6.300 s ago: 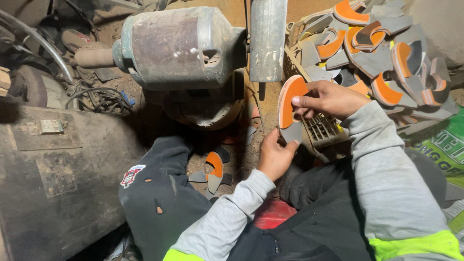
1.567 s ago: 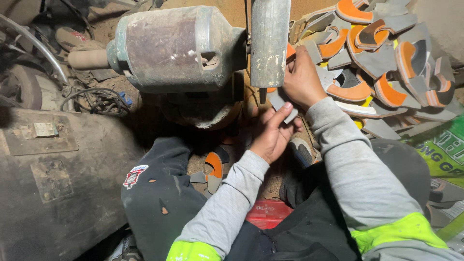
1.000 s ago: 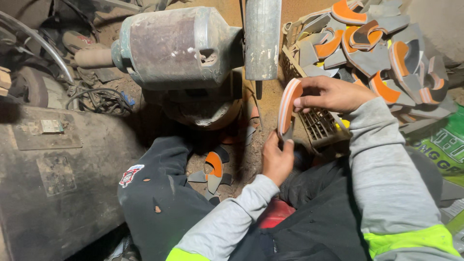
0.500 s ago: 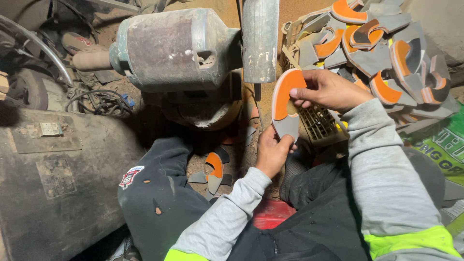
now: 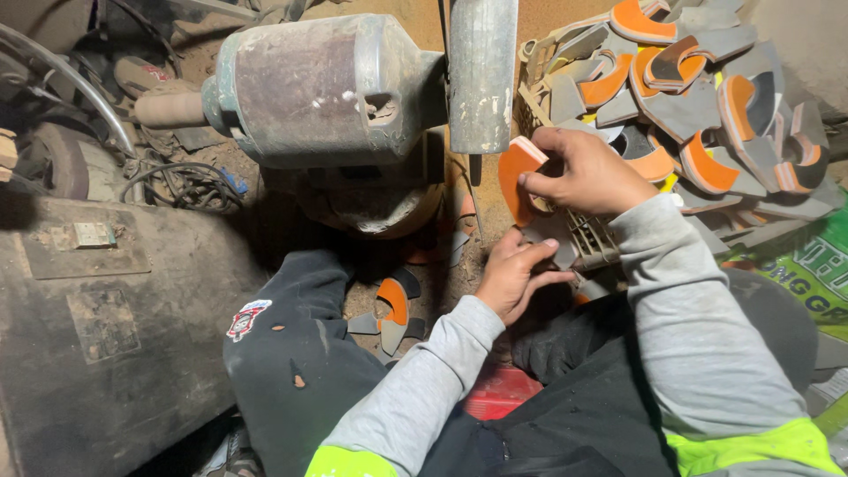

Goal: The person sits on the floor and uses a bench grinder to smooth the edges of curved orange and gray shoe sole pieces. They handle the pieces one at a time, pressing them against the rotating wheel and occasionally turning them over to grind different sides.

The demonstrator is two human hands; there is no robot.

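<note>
My right hand [image 5: 590, 172] grips the upper end of an orange and grey shoe sole piece [image 5: 516, 177], held upright just right of the grinding wheel [image 5: 480, 75]. My left hand [image 5: 514, 274] pinches the same piece at its grey lower end, close under the right hand. The wheel is mounted on a rusty grey motor [image 5: 322, 88]. A plastic crate [image 5: 590, 237] behind my right hand carries a heap of similar orange and grey sole pieces [image 5: 698, 97].
A large dark metal machine body [image 5: 97, 327] fills the left side. Cables [image 5: 185, 185] lie by the motor. More sole pieces [image 5: 393, 309] lie on the dirt floor between my knees. A green sack [image 5: 808, 274] sits at the right, a red object [image 5: 503, 393] under my lap.
The sole piece was pressed at the wheel, then pulled back and turned in both hands. Since half a second ago it has shifted slightly right and my left hand has slid lower.
</note>
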